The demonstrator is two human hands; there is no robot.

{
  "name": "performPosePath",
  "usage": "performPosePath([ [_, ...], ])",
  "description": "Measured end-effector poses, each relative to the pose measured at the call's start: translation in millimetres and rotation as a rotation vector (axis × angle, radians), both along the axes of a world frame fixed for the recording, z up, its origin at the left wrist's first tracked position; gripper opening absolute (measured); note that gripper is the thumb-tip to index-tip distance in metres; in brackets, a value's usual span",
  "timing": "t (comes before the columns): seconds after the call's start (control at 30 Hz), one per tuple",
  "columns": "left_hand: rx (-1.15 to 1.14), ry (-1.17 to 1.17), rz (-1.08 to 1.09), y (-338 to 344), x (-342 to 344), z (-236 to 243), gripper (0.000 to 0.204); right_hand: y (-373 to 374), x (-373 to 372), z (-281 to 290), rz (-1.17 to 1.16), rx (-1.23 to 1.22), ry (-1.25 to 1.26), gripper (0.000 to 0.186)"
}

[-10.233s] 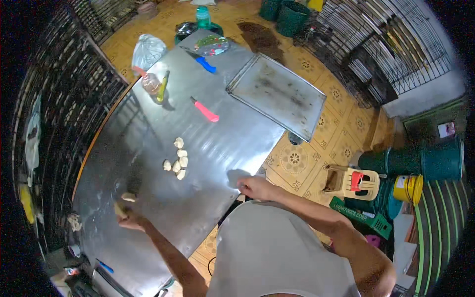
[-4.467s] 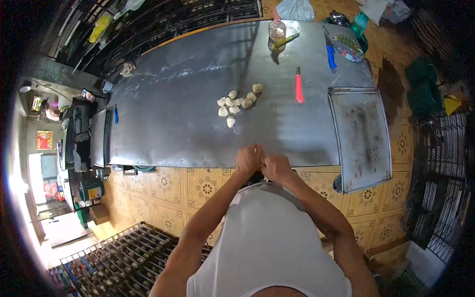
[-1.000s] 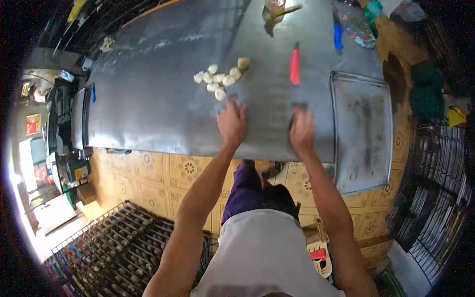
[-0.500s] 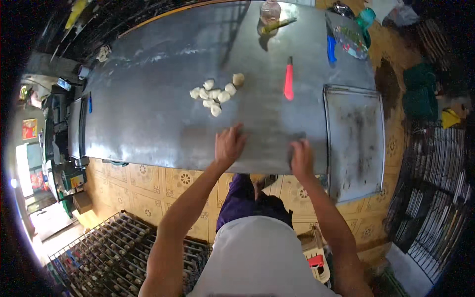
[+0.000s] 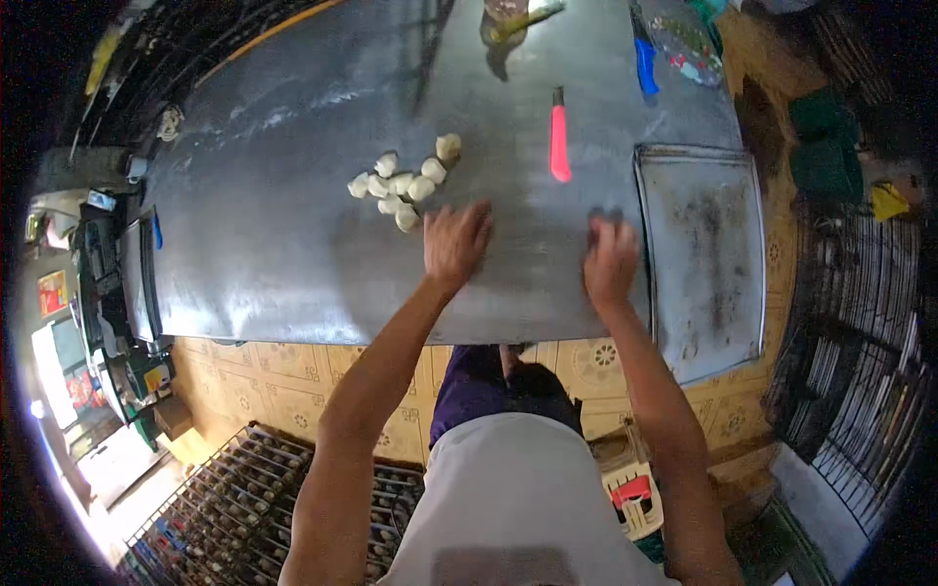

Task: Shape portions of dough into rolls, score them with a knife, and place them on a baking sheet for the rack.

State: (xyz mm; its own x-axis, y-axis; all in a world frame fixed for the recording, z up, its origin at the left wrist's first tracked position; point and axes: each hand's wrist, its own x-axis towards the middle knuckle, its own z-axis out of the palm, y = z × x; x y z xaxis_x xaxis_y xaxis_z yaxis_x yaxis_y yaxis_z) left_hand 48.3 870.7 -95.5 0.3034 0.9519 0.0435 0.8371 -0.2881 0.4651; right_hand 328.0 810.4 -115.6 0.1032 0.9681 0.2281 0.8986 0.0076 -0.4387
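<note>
Both my hands are over the grey metal table. My left hand is just right of the nearest pieces of a loose cluster of pale dough lumps. Its fingers reach forward, the thumb side slightly apart, and I see nothing in it. My right hand is farther right, near the left edge of a metal baking tray. Motion smears its fingers, and a dark patch shows just beyond the tips; I cannot tell whether they are closed. A knife with a pink-red handle lies on the table beyond, between the hands.
A blue-handled knife lies at the far right beside a patterned round item. A bottle stands at the far edge. Wire racks are on the floor at lower left. A cream plastic basket is by my right side.
Both hands have moved forward from the near table edge; my right hand has also shifted right. The view has shifted slightly. The dough lumps keep their arrangement.
</note>
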Motion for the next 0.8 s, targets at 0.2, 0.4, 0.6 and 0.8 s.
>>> performPosePath([
  [0.2, -0.008, -0.064, 0.193, 2, 27, -11, 0.036, 26, -19, 2, -0.002, 0.097, 0.055, 0.028],
  [0.4, 0.171, 0.011, -0.044, 41, 15, 2, 0.032, 51, 2, 7, 0.018, 0.107, -0.051, 0.032],
  [0.6, 0.142, 0.062, 0.123, 33, 29, -26, 0.031, 53, -14, -4, -0.01, 0.171, 0.0, 0.027],
  [0.8, 0.175, -0.059, -0.111, 75, 32, 1, 0.031, 94, 4, 12, 0.066, 0.06, -0.025, 0.029],
])
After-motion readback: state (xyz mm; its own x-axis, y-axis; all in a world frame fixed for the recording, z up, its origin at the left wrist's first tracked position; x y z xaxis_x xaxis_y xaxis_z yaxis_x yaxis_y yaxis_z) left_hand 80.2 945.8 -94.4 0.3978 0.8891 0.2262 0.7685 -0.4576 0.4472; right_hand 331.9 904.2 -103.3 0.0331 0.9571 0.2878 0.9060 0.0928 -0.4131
